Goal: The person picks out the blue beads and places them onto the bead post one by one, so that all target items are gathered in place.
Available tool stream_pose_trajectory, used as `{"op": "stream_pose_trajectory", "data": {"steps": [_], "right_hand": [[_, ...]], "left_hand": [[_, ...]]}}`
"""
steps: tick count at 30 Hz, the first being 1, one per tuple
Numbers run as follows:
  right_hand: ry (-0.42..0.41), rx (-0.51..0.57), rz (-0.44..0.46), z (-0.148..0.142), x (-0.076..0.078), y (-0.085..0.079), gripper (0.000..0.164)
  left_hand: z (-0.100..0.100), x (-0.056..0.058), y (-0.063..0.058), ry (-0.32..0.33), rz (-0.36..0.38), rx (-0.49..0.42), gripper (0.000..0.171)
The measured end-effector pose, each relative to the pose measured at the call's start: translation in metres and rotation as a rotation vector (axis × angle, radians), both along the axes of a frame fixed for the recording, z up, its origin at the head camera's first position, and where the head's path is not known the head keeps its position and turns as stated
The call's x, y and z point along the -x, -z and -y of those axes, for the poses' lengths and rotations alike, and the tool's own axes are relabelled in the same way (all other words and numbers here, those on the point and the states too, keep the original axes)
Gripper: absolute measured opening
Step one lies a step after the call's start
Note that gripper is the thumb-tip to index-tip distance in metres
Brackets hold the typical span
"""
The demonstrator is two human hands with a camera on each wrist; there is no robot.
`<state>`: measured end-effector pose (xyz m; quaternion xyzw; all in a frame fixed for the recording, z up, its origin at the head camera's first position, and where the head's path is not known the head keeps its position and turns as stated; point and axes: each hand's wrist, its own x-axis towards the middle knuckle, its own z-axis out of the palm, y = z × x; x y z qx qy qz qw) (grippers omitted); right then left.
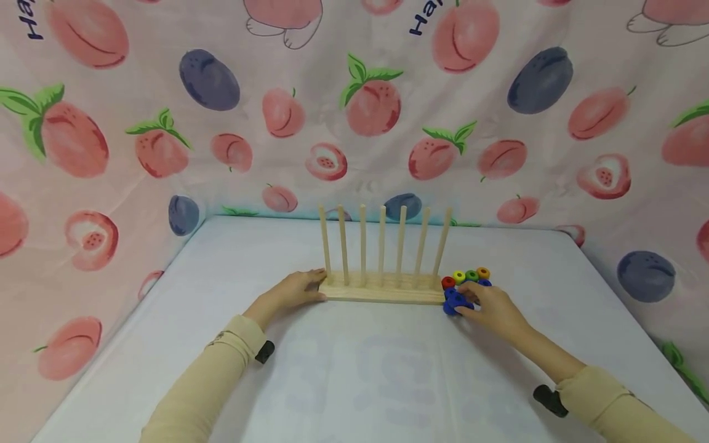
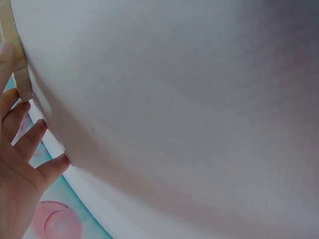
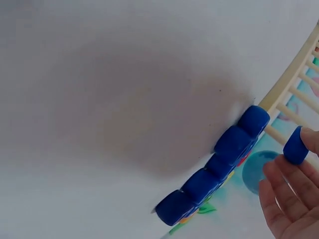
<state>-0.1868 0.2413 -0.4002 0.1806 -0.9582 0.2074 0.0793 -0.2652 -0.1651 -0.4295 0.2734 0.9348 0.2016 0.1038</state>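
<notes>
A wooden peg stand [image 1: 382,294] with a row of upright pegs stands on the table. At its left end, my left hand [image 1: 296,289] grips the base, thumb at the front and fingers around the end; the left wrist view shows part of that wooden base [image 2: 20,69]. My right hand [image 1: 493,309] is beside the stand's right end. Between its thumb and fingertips it pinches a blue bead [image 3: 296,145], raised above the others. Several more blue beads [image 3: 233,144] lie in a row close to the stand's end.
Behind the blue beads are a red bead [image 1: 448,282], a yellow bead [image 1: 459,277], a green bead [image 1: 471,275] and an orange bead [image 1: 484,272], with holes showing. A white cloth [image 1: 376,369] covers the table. Fruit-printed fabric [image 1: 354,141] hangs behind it.
</notes>
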Motion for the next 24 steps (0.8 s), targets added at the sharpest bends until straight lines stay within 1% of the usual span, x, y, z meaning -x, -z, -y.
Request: {"op": "stream_pose_trajectory", "data": {"steps": [6,11,15,19,24], "right_hand": [[-0.002,0.016,0.007,0.008,0.003,-0.002,0.029],[-0.045,0.052,-0.015,0.017,0.008,-0.002,0.028],[-0.077,0.079,-0.041,0.025,0.009,-0.003,0.028],[-0.083,0.106,-0.043,0.031,0.010,-0.004,0.028],[-0.089,0.149,-0.036,0.039,0.011,-0.003,0.031]], "left_hand": [[-0.002,-0.001,-0.002,-0.003,-0.005,-0.003,0.064],[-0.002,0.000,-0.002,0.009,-0.020,0.009,0.063],[-0.002,-0.001,0.000,-0.004,0.002,-0.008,0.062],[-0.003,-0.002,0.000,-0.029,0.027,-0.026,0.061],[-0.004,-0.002,-0.002,-0.033,0.017,-0.013,0.061]]}}
